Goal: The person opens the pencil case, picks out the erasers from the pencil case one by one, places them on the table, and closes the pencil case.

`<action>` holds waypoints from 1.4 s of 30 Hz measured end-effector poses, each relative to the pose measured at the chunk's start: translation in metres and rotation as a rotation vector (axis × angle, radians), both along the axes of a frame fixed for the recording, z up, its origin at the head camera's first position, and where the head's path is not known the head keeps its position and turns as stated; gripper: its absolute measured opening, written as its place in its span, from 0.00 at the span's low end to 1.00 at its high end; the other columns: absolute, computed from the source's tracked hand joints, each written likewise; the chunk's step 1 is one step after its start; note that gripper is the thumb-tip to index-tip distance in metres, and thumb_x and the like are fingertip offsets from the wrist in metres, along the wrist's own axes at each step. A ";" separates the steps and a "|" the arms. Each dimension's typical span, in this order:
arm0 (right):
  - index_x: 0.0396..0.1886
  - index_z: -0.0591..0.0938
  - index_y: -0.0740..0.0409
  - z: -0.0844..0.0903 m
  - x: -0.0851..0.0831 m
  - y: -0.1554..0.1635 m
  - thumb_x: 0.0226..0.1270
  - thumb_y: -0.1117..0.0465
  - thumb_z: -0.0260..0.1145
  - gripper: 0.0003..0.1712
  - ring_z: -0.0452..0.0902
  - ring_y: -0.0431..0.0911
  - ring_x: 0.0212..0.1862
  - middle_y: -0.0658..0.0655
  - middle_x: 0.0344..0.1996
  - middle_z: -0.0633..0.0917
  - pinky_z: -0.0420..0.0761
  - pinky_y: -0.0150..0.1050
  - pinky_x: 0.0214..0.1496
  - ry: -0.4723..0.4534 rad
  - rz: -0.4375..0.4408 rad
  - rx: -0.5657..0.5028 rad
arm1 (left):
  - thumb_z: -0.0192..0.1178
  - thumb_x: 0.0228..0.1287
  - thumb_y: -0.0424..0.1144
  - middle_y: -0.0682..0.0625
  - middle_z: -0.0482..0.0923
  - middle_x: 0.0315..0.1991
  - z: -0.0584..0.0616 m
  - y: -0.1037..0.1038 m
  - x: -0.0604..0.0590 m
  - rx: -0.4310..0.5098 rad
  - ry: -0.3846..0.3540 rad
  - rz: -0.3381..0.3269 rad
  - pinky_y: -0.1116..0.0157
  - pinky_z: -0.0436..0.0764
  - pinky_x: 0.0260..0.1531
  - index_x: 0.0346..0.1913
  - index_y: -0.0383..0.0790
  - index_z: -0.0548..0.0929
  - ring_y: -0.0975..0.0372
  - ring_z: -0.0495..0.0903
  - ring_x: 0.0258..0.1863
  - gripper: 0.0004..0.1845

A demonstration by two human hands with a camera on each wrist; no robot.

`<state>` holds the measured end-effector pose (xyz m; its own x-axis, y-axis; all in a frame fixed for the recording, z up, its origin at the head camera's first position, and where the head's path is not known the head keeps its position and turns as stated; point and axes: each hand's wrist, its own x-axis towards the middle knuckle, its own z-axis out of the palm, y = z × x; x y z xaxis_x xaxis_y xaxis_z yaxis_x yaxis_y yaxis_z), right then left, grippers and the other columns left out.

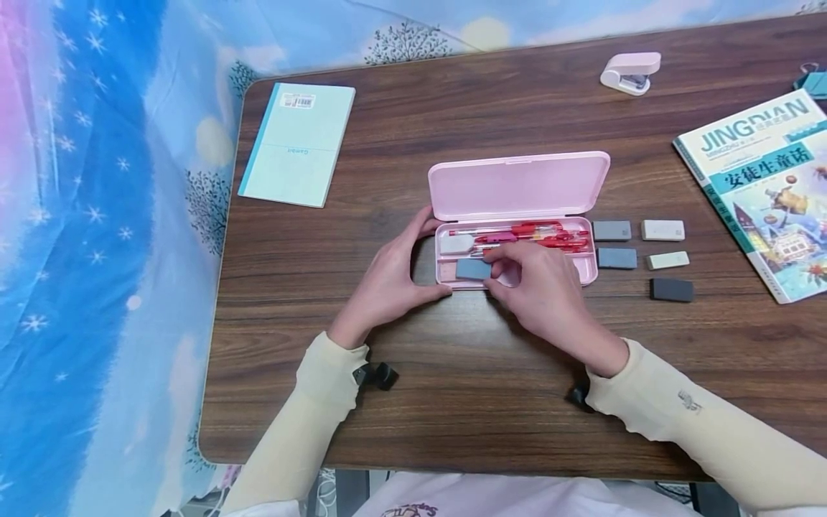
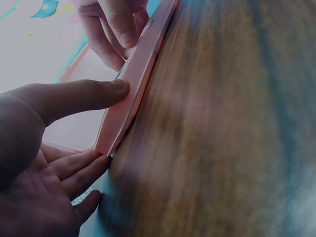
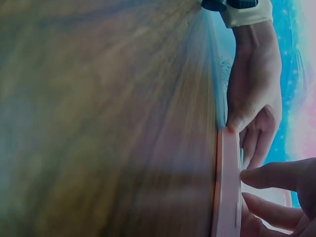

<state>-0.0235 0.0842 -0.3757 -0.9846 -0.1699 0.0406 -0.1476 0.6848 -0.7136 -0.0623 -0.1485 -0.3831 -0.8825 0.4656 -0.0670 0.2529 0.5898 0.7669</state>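
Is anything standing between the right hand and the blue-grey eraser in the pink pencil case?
Nothing visible does: the right hand grips the right end of the blue-grey eraser inside the pink pencil case. The open lid stands behind, and the left hand holds the case's left end, clear of the eraser.

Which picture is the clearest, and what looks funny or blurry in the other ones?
Head view: clearest, with big letters readable on the book; left wrist view: upper left corner washed out white, left hand rather dark, wooden desk smeary; right wrist view: the desk is hazy and streaky too.
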 end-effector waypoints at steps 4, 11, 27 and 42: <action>0.40 0.89 0.56 0.001 0.000 -0.005 0.55 0.64 0.76 0.12 0.69 0.44 0.24 0.50 0.27 0.87 0.63 0.41 0.31 -0.001 0.004 0.011 | 0.80 0.49 0.41 0.52 0.71 0.71 0.000 0.000 0.000 0.003 -0.001 0.002 0.57 0.61 0.72 0.81 0.43 0.50 0.62 0.65 0.72 0.61; 0.40 0.89 0.56 0.001 -0.001 -0.009 0.54 0.64 0.77 0.13 0.72 0.45 0.25 0.49 0.26 0.86 0.65 0.41 0.31 -0.014 0.011 0.037 | 0.80 0.49 0.41 0.52 0.70 0.71 0.001 0.000 0.001 0.004 -0.015 0.006 0.57 0.61 0.73 0.81 0.43 0.50 0.62 0.64 0.73 0.61; 0.36 0.85 0.55 0.002 0.001 -0.011 0.54 0.59 0.76 0.11 0.77 0.48 0.31 0.51 0.27 0.85 0.70 0.44 0.30 0.110 0.041 0.188 | 0.80 0.50 0.42 0.53 0.70 0.71 0.001 0.000 0.001 -0.002 -0.018 0.012 0.58 0.61 0.73 0.81 0.45 0.49 0.63 0.64 0.73 0.61; 0.31 0.84 0.55 0.000 0.000 -0.007 0.58 0.64 0.73 0.04 0.75 0.48 0.26 0.53 0.24 0.84 0.69 0.43 0.29 0.137 0.031 0.105 | 0.80 0.50 0.41 0.52 0.71 0.71 -0.001 0.000 0.001 0.010 0.000 0.004 0.57 0.61 0.73 0.81 0.44 0.49 0.62 0.64 0.73 0.61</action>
